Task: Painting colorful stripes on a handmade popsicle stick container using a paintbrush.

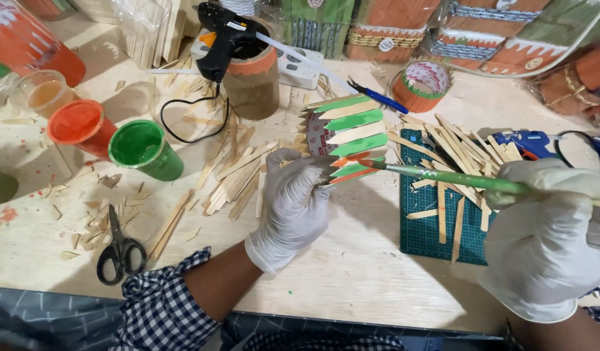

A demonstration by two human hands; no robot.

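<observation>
From the head camera, the left hand (293, 201), in a white glove, is curled around the lower edge of a round craft piece of pointed wooden sticks (349, 136), holding it tilted above the wooden table (352, 266). Its sticks are painted green, bare or orange. The gloved right hand (550, 237) is closed around a green-handled paintbrush (443, 174), whose orange-tipped bristles touch an orange stick. Cups of orange paint (79, 125) and green paint (143, 148) stand at left, well apart; scissors (120, 247) lie nearer.
</observation>
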